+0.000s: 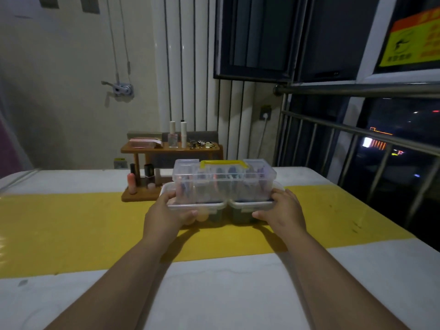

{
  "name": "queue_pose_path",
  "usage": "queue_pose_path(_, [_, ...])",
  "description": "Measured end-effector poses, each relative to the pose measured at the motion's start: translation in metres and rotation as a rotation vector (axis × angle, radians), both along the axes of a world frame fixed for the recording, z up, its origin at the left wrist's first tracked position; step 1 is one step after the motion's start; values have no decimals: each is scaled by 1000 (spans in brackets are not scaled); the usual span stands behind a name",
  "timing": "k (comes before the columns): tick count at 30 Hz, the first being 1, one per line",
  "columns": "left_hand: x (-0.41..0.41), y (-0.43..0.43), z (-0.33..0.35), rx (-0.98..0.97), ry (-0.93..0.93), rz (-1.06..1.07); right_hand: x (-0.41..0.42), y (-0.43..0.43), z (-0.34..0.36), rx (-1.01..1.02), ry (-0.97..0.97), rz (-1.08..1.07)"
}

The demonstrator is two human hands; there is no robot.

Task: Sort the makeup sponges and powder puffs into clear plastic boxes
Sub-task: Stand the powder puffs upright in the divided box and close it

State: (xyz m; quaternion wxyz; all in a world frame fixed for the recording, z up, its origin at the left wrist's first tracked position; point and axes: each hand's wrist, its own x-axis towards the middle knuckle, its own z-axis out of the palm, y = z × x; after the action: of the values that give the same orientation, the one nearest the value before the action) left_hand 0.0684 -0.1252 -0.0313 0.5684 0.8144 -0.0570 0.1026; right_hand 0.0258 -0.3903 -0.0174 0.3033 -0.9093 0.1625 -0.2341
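Left hand [166, 211] and right hand [284, 210] grip the small boxes [250, 206] at their outer ends, below the handled box [223, 183] (light, stiff, likely slippery).

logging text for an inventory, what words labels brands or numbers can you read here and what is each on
Nothing is legible.
Yellow and orange window sign: printed characters, too blurred to read.
Pale labels on the lower clear plastic boxes: too small and dim to read.
Small yellow-topped tag on the wall beside the brown wooden shelf: too blurred to read.
Clear plastic case with yellow handle: no text visible.
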Motion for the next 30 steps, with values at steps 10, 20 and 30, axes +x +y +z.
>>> queue_pose_path(10, [2,-57,-5,1,-18,6,-8,-54,3,27,-11,5])
queue_pose_path(20, [4,-75,-12,18,-84,15,-4,-72,-3,29,-25,-17])
queue_pose_path(30, [9,-79,-22,23,-105,55,-13,-63,4,-206,166,-158])
